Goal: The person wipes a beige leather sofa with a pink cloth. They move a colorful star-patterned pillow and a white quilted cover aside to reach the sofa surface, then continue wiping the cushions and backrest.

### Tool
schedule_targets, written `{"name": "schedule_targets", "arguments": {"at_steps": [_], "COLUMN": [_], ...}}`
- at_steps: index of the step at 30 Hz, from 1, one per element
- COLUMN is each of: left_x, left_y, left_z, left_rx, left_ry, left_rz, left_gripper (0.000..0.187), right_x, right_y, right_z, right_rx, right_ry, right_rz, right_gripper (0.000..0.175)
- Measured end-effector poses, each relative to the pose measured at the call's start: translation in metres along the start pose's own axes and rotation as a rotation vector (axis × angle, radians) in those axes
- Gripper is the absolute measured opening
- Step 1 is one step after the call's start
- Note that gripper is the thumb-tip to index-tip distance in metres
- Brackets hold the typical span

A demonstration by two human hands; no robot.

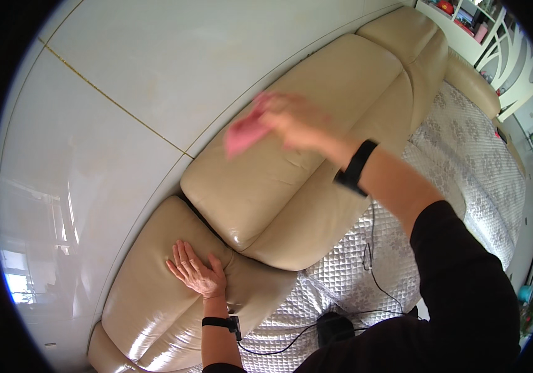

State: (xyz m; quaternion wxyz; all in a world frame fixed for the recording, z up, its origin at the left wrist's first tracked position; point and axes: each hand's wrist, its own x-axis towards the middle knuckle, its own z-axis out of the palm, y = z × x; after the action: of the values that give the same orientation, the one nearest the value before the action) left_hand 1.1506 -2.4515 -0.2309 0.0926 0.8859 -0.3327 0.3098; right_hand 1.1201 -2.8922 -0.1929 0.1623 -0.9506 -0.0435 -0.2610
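Note:
My right hand (294, 120), blurred by motion, grips a pink cloth (248, 133) over the middle backrest cushion (341, 79) of a beige leather sofa. Whether the cloth touches the leather there, I cannot tell. Flat against the nearer backrest cushion (150, 261) rests my left hand (199, 274), fingers spread and holding nothing. Each wrist wears a black strap with a small device, and a dark cable (276, 352) runs from the left one.
A quilted silver-grey cover (453, 135) lies over the sofa seat. Behind the backrest rises a glossy white tiled wall (126, 60) with gold joint lines. White shelving (467, 23) holding small items stands past the far end. Cables cross the seat near my body.

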Motion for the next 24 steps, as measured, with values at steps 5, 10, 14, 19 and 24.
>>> {"name": "schedule_targets", "arguments": {"at_steps": [5, 10, 14, 19, 24], "left_x": [0.001, 0.001, 0.0, -0.002, 0.0], "left_y": [0.003, 0.005, 0.0, -0.004, -0.002], "left_z": [-0.001, -0.002, 0.0, 0.002, -0.001], "left_rx": [0.014, 0.055, 0.061, 0.082, 0.099], "left_ry": [0.003, -0.005, -0.003, -0.008, -0.017], "left_rz": [0.011, 0.014, 0.039, 0.061, 0.075], "left_gripper": [0.059, 0.058, 0.057, 0.056, 0.057], "right_x": [-0.023, -0.006, 0.01, -0.019, -0.08], "right_y": [0.109, 0.025, -0.087, -0.096, 0.057], "right_z": [-0.106, -0.02, 0.069, 0.048, -0.056], "right_rx": [0.279, 0.463, 0.356, 0.315, -0.328], "right_ry": [0.3, 0.087, -0.067, 0.264, 0.6], "right_rz": [0.779, 0.486, -0.107, -0.445, 0.0], "right_gripper": [0.031, 0.022, 0.03, 0.02, 0.023]}}
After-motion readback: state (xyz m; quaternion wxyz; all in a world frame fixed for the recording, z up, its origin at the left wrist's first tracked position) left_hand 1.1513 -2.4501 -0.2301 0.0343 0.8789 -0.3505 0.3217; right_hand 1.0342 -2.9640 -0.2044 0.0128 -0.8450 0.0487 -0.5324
